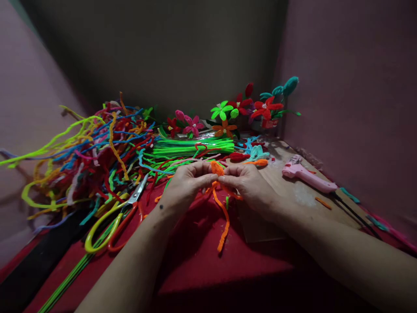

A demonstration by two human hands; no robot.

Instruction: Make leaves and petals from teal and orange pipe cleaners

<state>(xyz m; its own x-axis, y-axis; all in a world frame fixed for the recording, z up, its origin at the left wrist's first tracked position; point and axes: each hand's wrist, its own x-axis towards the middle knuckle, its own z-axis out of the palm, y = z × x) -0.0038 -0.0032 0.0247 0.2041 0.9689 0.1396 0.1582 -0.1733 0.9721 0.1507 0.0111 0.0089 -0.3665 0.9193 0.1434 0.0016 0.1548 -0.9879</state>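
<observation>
Between my two hands an orange pipe cleaner (223,226) is bent into a small petal-like loop at the top, and its loose end hangs down over the red cloth. My left hand (195,177) pinches the loop from one side with thumb and fingertips. From the other side my right hand (245,180) pinches it too, the fingertips of both hands nearly meeting. A piece of cardboard (260,228) lies under and beyond my right hand. Scissors (121,217) with yellow and orange handles rest left of my left wrist.
A tangled heap of coloured pipe cleaners (97,152) fills the left. Green pipe cleaners (192,146) lie in a bundle behind my hands. Finished fuzzy flowers (222,110) stand at the back. On the cardboard's right lies a pink glue gun (308,176) with a black cord.
</observation>
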